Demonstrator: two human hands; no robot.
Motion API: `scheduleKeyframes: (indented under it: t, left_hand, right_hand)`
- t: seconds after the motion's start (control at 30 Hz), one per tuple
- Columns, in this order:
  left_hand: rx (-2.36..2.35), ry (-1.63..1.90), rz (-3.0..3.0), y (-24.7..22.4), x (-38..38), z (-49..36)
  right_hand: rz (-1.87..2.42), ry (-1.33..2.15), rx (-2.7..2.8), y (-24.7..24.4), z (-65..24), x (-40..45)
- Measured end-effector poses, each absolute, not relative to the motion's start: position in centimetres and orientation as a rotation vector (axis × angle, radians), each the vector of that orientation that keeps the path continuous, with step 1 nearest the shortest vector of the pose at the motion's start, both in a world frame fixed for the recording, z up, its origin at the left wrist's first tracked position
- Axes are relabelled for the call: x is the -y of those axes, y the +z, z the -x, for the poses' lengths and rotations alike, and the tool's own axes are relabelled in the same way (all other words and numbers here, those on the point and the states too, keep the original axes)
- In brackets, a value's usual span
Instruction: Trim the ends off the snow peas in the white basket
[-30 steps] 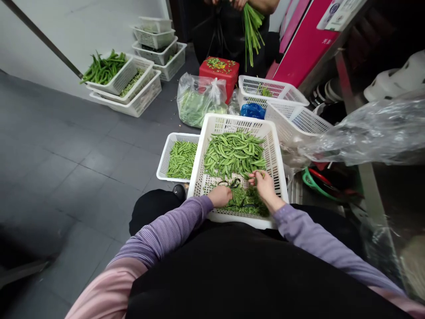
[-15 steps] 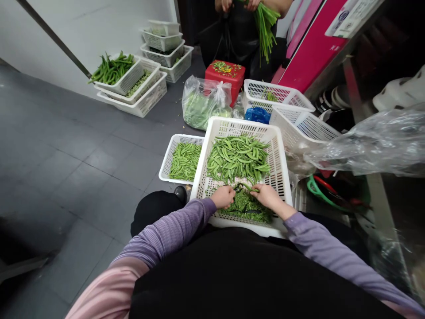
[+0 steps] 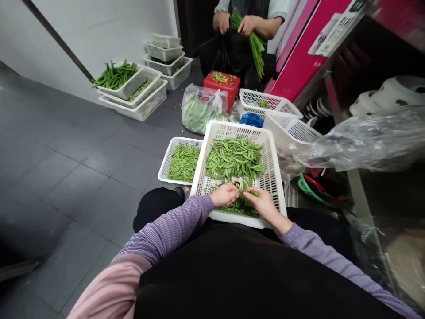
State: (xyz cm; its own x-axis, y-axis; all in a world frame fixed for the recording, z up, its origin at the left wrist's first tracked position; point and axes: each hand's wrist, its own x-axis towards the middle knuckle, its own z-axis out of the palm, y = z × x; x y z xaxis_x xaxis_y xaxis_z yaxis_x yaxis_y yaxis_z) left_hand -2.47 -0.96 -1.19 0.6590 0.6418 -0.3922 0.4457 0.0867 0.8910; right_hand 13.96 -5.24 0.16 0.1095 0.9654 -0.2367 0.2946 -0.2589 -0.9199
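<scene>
In the head view, the right hand pinches a flat, bright-green pod above the near half of a large white perforated plastic basket. Beside it, the left hand is clenched; whether it grips anything is hidden. A heap of flat green pods lies toward the far edge, fine green trimmings along the near edge. A loose pinch could drop the pod among those trimmings, where matching colour would hide it.

Large basket: is holding pods behind trimmings.
Small basket: is standing left of the large basket, holding other pods.
Plastic bag: is resting behind the large basket, before the box.
Stacked baskets: are standing farther left.
</scene>
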Motion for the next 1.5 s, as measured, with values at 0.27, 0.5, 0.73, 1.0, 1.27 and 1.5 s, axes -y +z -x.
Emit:
scheduleKeyframes:
  t: [0.27, 0.5, 0.73, 1.0, 1.27, 1.5]
  left_hand:
    - [-0.991, 0.210, -1.840, -1.8, 1.0, 2.7]
    - [-0.881, 0.129, -1.823, -0.3, 0.7, 2.4]
    - [-0.763, 0.119, -2.426, -0.2, 1.4, 2.9]
    - [-1.083, 0.165, -2.267, -1.6, 0.3, 2.8]
    - [-0.995, -0.301, -2.398, -3.6, 0.5, 2.6]
    - [-0.882, -0.347, -2.410, -3.2, 0.6, 2.7]
  right_hand:
    - [1.424, 1.431, 0.753, 1.6, -13.8, 4.6]
    - [1.726, 1.066, 1.319, 0.7, -13.6, 5.4]
    - [1.401, 0.975, 2.344, 1.4, -14.8, 4.3]
    - [1.516, 1.640, 0.722, -2.6, -15.4, 3.8]
    - [2.321, 1.068, 1.185, -7.5, -20.6, -3.6]
    - [2.391, 1.069, 1.405, -9.9, -17.6, -4.1]
